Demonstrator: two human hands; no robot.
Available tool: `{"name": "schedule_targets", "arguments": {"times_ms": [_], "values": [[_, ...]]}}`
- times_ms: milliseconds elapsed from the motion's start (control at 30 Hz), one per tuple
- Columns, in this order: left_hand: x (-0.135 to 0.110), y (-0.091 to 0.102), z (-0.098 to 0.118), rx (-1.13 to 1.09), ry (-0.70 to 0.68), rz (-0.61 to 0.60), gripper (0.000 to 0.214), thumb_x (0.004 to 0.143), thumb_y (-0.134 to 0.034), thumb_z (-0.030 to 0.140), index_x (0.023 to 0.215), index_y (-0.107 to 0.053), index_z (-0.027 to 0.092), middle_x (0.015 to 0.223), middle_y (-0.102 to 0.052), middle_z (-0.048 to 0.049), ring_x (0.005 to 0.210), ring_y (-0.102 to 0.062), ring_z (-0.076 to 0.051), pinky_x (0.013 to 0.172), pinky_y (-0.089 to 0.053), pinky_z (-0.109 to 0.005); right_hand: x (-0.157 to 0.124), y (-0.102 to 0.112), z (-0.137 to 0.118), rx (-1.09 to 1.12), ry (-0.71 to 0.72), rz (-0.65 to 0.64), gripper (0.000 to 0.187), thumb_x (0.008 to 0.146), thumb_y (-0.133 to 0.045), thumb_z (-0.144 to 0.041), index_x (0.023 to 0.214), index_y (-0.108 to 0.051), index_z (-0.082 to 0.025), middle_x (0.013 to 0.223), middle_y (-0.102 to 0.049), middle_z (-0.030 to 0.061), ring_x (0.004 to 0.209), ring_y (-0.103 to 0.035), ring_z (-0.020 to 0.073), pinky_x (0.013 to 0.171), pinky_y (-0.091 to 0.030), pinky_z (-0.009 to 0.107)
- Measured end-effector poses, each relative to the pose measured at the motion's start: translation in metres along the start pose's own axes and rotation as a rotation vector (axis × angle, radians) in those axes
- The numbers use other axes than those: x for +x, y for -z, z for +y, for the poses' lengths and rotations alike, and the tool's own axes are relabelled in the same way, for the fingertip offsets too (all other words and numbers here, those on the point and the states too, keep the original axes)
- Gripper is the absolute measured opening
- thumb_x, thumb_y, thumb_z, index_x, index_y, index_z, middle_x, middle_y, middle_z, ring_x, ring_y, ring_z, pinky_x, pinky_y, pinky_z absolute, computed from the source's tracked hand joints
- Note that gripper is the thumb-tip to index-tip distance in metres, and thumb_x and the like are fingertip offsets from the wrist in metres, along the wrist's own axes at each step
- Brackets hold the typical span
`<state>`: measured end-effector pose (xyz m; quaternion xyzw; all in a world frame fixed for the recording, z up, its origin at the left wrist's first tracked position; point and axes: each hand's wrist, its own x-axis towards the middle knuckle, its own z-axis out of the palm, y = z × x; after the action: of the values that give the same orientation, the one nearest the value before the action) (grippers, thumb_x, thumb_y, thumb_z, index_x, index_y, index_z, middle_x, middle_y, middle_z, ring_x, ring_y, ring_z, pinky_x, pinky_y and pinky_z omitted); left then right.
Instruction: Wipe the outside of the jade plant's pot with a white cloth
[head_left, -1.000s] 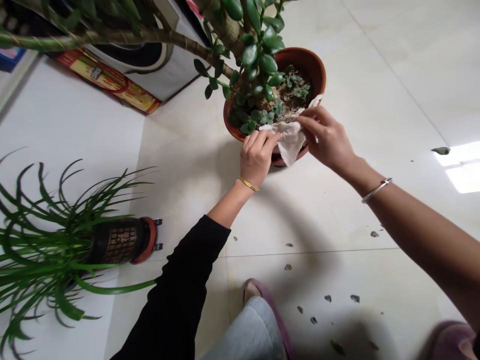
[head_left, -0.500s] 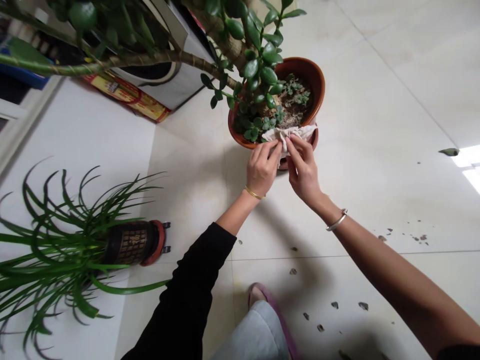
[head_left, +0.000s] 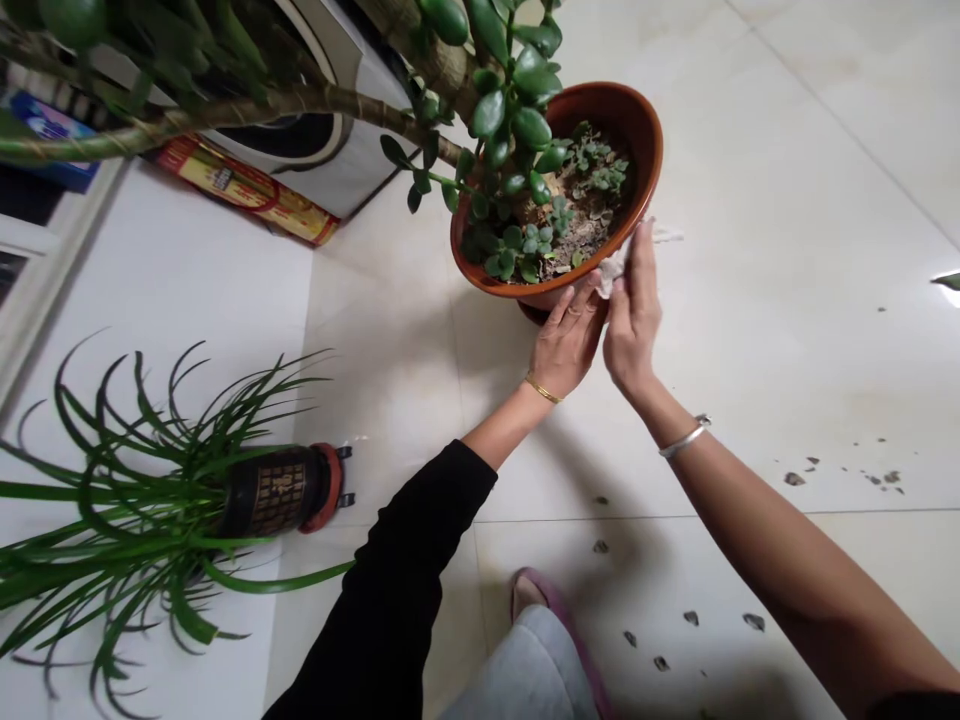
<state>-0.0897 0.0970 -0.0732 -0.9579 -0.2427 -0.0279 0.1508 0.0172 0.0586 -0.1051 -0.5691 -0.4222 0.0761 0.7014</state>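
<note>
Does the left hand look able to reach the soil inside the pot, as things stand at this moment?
Probably yes. The left hand is open just below the rim of the brown pot, and only that rim seems to lie between it and the soil.

My two hands are raised in front of me, close together, nearly meeting at the fingers. My left hand (head_left: 568, 340) is open and flat, its fingers slightly spread and angled up and to the right. My right hand (head_left: 632, 310) stands more upright, its fingers straight, close together and pointing away from me. Both wrists are bent back a little. My left forearm (head_left: 499, 430) reaches in from the lower left, and my bare right forearm (head_left: 757, 530) comes in from the lower right.
</note>
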Motion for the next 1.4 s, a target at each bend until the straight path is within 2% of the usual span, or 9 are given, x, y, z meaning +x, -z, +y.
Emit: {"name": "schedule_targets", "arguments": {"times_ms": [167, 267, 400, 600, 867, 967, 1167, 1267, 1400], "values": [[-0.007, -0.023, -0.001, -0.093, 0.020, -0.092, 0.062, 0.104, -0.035, 0.011, 0.166, -0.036, 0.011, 0.167, -0.047, -0.0120, 0.160, -0.037, -0.021, 0.135, -0.031, -0.038, -0.025, -0.014, 0.020, -0.027, -0.085, -0.084, 0.059, 0.109, -0.030, -0.037, 0.168, -0.029, -0.035, 0.176, -0.029, 0.0038, 0.166, -0.022, 0.0250, 0.136, -0.019, 0.058], [-0.015, -0.030, 0.001, -0.145, 0.071, -0.129, 0.058, 0.104, -0.035, 0.012, 0.161, -0.045, 0.011, 0.165, -0.049, -0.0140, 0.159, -0.041, -0.026, 0.132, -0.036, -0.045, -0.032, -0.011, 0.031, 0.009, -0.107, -0.009, 0.052, 0.105, -0.040, -0.032, 0.157, -0.047, -0.033, 0.162, -0.045, 0.0101, 0.158, -0.038, 0.0263, 0.129, -0.037, 0.057], [-0.017, -0.020, 0.007, -0.166, 0.136, -0.144, 0.057, 0.104, -0.037, 0.013, 0.160, -0.049, 0.015, 0.164, -0.050, -0.0142, 0.151, -0.051, -0.029, 0.125, -0.044, -0.047, -0.019, -0.007, 0.032, 0.026, -0.171, 0.170, 0.030, 0.100, -0.054, -0.032, 0.129, -0.061, -0.028, 0.127, -0.057, 0.0107, 0.120, -0.063, 0.0251, 0.098, -0.061, 0.046], [-0.006, -0.005, 0.006, -0.170, 0.121, -0.008, 0.056, 0.108, -0.032, 0.021, 0.162, -0.043, 0.011, 0.167, -0.046, -0.0169, 0.155, -0.045, -0.027, 0.132, -0.035, -0.043, 0.005, -0.019, 0.025, 0.030, -0.131, 0.195, 0.028, 0.102, -0.045, -0.032, 0.129, -0.054, -0.029, 0.127, -0.050, 0.0104, 0.125, -0.057, 0.0278, 0.105, -0.055, 0.053], [-0.014, -0.035, -0.002, -0.146, -0.016, -0.210, 0.056, 0.101, -0.036, 0.007, 0.154, -0.052, 0.004, 0.162, -0.053, -0.0179, 0.154, -0.047, -0.025, 0.134, -0.036, -0.043, -0.017, -0.024, 0.064, 0.010, -0.228, 0.143, 0.031, 0.077, -0.055, -0.017, 0.107, -0.055, -0.024, 0.111, -0.050, 0.0088, 0.118, -0.056, 0.0289, 0.111, -0.047, 0.058], [-0.010, -0.031, 0.007, -0.170, 0.002, -0.195, 0.056, 0.102, -0.033, 0.010, 0.155, -0.049, 0.003, 0.163, -0.050, -0.0191, 0.154, -0.047, -0.025, 0.133, -0.037, -0.042, -0.012, -0.017, 0.063, 0.030, -0.263, 0.147, 0.028, 0.080, -0.054, -0.018, 0.108, -0.053, -0.025, 0.111, -0.052, 0.0080, 0.111, -0.057, 0.0270, 0.107, -0.050, 0.057], [0.014, -0.022, 0.011, -0.218, 0.085, -0.049, 0.058, 0.104, -0.030, 0.015, 0.161, -0.042, 0.007, 0.168, -0.045, -0.0150, 0.160, -0.039, -0.026, 0.135, -0.033, -0.046, 0.013, -0.018, 0.071, 0.035, -0.130, 0.178, 0.025, 0.096, -0.046, -0.024, 0.120, -0.053, -0.028, 0.122, -0.052, 0.0085, 0.127, -0.054, 0.0273, 0.114, -0.044, 0.058], [0.015, -0.029, 0.010, -0.199, 0.015, -0.131, 0.058, 0.101, -0.031, 0.008, 0.156, -0.049, 0.005, 0.164, -0.050, -0.0161, 0.156, -0.045, -0.025, 0.134, -0.036, -0.042, 0.003, -0.024, 0.088, 0.036, -0.233, 0.222, 0.016, 0.092, -0.050, -0.023, 0.108, -0.052, -0.025, 0.111, -0.053, 0.0066, 0.114, -0.055, 0.0250, 0.109, -0.047, 0.055], [0.007, -0.037, 0.013, -0.173, -0.011, -0.250, 0.059, 0.097, -0.036, 0.003, 0.153, -0.051, -0.002, 0.164, -0.049, -0.0194, 0.154, -0.048, -0.025, 0.134, -0.036, -0.039, -0.014, -0.023, 0.101, 0.085, -0.471, 0.097, 0.014, 0.082, -0.055, -0.019, 0.094, -0.049, -0.024, 0.098, -0.056, 0.0028, 0.093, -0.054, 0.0200, 0.099, -0.052, 0.047]]}}
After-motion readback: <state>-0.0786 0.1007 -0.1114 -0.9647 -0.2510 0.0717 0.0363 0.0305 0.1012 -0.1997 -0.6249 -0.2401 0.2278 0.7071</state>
